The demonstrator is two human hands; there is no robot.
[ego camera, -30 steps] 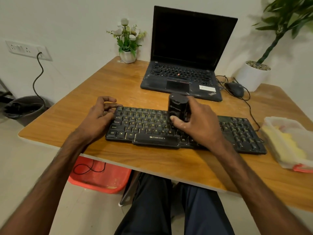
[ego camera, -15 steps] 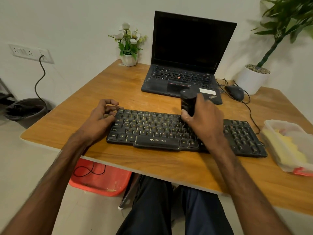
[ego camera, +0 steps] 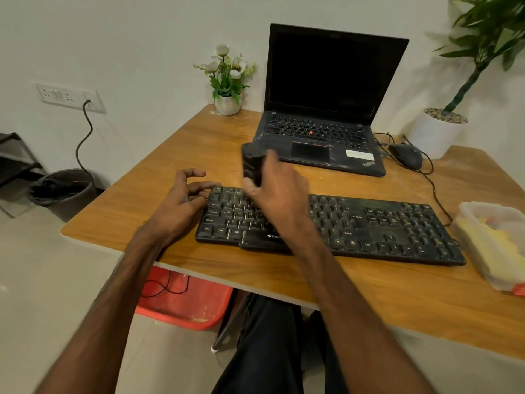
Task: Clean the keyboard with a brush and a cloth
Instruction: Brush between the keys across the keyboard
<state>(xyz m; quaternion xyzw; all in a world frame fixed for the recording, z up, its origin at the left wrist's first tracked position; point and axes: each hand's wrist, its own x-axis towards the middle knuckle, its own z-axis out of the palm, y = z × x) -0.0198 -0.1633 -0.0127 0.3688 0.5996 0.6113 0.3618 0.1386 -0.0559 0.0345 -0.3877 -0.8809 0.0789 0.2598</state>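
Kb [ego camera: 383, 226] lies flat near the front edge of the table [ego camera: 184, 143], w/ its left-centre keys under my right hand [ego camera: 279, 194]. That hand grips a dark brush [ego camera: 251, 163], fingers wrapped round it. It's blurred, so I can't tell if bristles meet the keys. Left hand [ego camera: 179, 200] has fingers loosely bent, tips resting on the kb's left end, grasping nothing. I judge this the brushing step. The yellow cloth [ego camera: 494, 245] sits in a tub [ego camera: 480, 207] just right of the kb, untouched. Next move prob. calls for strokes along the rows twd the right end, left hand bracing, then the cloth. Laptop [ego camera: 321, 137] stands behind.
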